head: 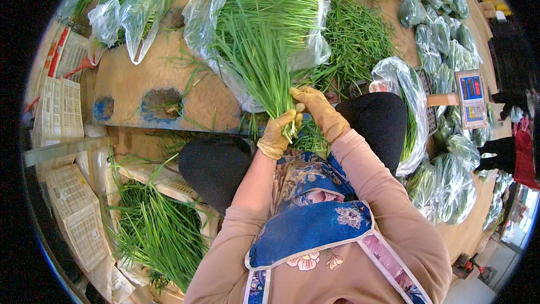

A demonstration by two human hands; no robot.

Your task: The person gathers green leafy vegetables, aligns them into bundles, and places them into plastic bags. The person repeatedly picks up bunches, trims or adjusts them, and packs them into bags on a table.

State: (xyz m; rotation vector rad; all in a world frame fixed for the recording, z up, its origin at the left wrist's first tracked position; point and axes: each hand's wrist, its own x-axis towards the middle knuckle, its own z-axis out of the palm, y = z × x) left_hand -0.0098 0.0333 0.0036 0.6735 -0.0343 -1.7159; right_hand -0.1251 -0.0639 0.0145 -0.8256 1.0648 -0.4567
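A bunch of long green garlic chives (270, 67) is held upright before my lap, pale cut ends toward me. My left hand (278, 131), in a tan rubber glove, grips the bunch near those ends. Gloved the same way, my right hand (317, 109) has its fingers at the right side of the stalks; whether it grips any is hard to see. Beyond them, an opened clear plastic bag (202, 29) lies on the wooden board, filled with more chives (270, 4). The tips of the held bunch overlap that pile.
Loose chive scraps (356, 36) are heaped right of the bag. A crate of chives (156, 228) stands at my lower left. At right are a digital scale display (471, 99), a bag of chives (411, 122) and several filled bags (447, 185). Plastic crates (80, 215) line the left.
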